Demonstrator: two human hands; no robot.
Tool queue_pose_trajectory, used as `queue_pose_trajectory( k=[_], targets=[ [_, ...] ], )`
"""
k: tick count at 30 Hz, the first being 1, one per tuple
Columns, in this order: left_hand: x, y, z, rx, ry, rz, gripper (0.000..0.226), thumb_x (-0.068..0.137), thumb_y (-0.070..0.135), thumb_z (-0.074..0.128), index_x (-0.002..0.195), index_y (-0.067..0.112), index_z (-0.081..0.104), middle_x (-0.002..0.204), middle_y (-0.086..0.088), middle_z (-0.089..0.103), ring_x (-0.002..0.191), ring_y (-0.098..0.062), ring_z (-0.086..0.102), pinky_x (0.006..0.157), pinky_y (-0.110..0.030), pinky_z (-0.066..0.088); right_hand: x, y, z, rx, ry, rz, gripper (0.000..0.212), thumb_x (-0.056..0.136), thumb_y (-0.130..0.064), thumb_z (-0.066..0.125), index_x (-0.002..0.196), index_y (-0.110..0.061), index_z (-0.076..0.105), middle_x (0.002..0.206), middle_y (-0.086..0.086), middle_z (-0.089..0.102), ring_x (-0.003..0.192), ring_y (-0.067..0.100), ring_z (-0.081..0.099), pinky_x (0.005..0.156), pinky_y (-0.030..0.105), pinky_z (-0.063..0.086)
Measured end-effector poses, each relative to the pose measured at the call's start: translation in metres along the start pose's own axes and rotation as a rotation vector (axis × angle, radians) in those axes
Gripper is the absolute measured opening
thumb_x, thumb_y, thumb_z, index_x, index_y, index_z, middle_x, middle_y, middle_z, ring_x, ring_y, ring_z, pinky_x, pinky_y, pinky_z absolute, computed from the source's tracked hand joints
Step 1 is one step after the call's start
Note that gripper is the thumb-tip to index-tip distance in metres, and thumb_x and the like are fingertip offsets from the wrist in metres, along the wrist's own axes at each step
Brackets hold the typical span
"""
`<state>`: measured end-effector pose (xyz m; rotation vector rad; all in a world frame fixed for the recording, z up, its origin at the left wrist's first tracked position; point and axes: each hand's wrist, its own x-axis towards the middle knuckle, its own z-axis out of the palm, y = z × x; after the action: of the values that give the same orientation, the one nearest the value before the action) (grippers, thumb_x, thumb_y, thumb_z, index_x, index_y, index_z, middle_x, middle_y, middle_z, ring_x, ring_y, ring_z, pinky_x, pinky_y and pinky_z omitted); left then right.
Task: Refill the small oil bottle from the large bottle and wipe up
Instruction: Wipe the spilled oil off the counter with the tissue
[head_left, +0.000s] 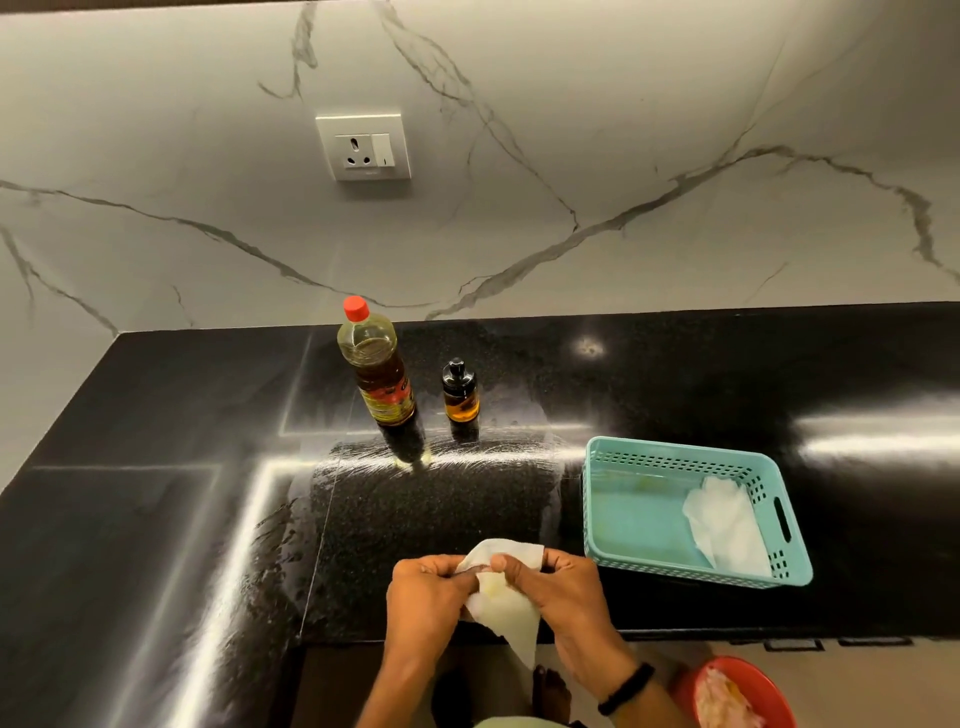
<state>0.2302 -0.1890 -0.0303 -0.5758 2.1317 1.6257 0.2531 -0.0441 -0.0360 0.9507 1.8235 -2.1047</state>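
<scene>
The large oil bottle (382, 379) with a red cap stands upright at the back of the black counter (156, 519). The small oil bottle (460, 397), amber with a black pump top, stands just to its right. Near the counter's front edge my left hand (423, 597) and my right hand (550, 587) both grip one white tissue (506, 608), which has a yellowish stain and hangs down over the edge. Wipe streaks show on the counter in front of the bottles.
A teal plastic basket (649, 457) sits on the right of the counter with a crumpled white tissue (722, 519) inside. A red bin (727, 691) with waste stands on the floor at lower right. A wall socket (363, 145) is on the marble backsplash.
</scene>
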Motion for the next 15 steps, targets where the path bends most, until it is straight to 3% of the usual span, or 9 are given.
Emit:
queue_pose_trajectory(
  k=[3, 6, 11, 13, 15],
  targets=[
    [-0.002, 0.001, 0.004, 0.028, 0.02, 0.001, 0.011, 0.082, 0.013, 0.076, 0.074, 0.022, 0.077, 0.07, 0.007, 0.075, 0.065, -0.008, 0.073, 0.055, -0.03, 0.061, -0.003, -0.003, -0.001, 0.097, -0.004, -0.003, 0.017, 0.073, -0.018, 0.084, 0.087, -0.01, 0.078, 0.086, 0.009, 0.078, 0.083, 0.029, 0.075, 0.076, 0.046, 0.061],
    [-0.004, 0.003, 0.008, -0.039, -0.057, 0.064, 0.006, 0.089, 0.019, 0.071, 0.092, 0.018, 0.075, 0.082, 0.003, 0.077, 0.077, -0.01, 0.074, 0.063, -0.03, 0.061, -0.007, -0.005, -0.006, 0.184, -0.039, 0.005, 0.009, 0.085, -0.005, 0.071, 0.088, -0.011, 0.077, 0.091, 0.011, 0.077, 0.089, 0.029, 0.074, 0.08, 0.044, 0.06],
    [-0.011, 0.005, 0.016, -0.124, -0.307, 0.132, 0.052, 0.088, 0.006, 0.068, 0.123, 0.043, 0.058, 0.106, 0.001, 0.072, 0.097, -0.016, 0.072, 0.082, -0.036, 0.061, -0.014, -0.004, -0.019, 0.119, -0.094, 0.006, 0.032, 0.088, 0.009, 0.056, 0.105, -0.011, 0.074, 0.098, 0.01, 0.077, 0.098, 0.029, 0.071, 0.089, 0.041, 0.056],
    [-0.012, 0.004, 0.021, -0.084, -0.379, 0.187, 0.054, 0.085, 0.003, 0.071, 0.121, 0.042, 0.063, 0.109, 0.001, 0.072, 0.1, -0.018, 0.071, 0.088, -0.04, 0.059, -0.019, -0.004, -0.024, 0.003, -0.172, -0.048, 0.04, 0.087, 0.012, 0.053, 0.112, -0.013, 0.072, 0.103, 0.006, 0.076, 0.102, 0.023, 0.071, 0.089, 0.034, 0.056],
    [-0.013, 0.005, 0.024, -0.047, -0.35, 0.231, 0.038, 0.085, 0.004, 0.072, 0.109, 0.034, 0.073, 0.104, 0.001, 0.075, 0.098, -0.018, 0.072, 0.089, -0.042, 0.058, -0.022, -0.001, -0.028, -0.187, -0.183, -0.124, 0.041, 0.088, 0.01, 0.055, 0.118, -0.012, 0.069, 0.109, 0.004, 0.074, 0.106, 0.018, 0.068, 0.094, 0.03, 0.054]
  ],
)
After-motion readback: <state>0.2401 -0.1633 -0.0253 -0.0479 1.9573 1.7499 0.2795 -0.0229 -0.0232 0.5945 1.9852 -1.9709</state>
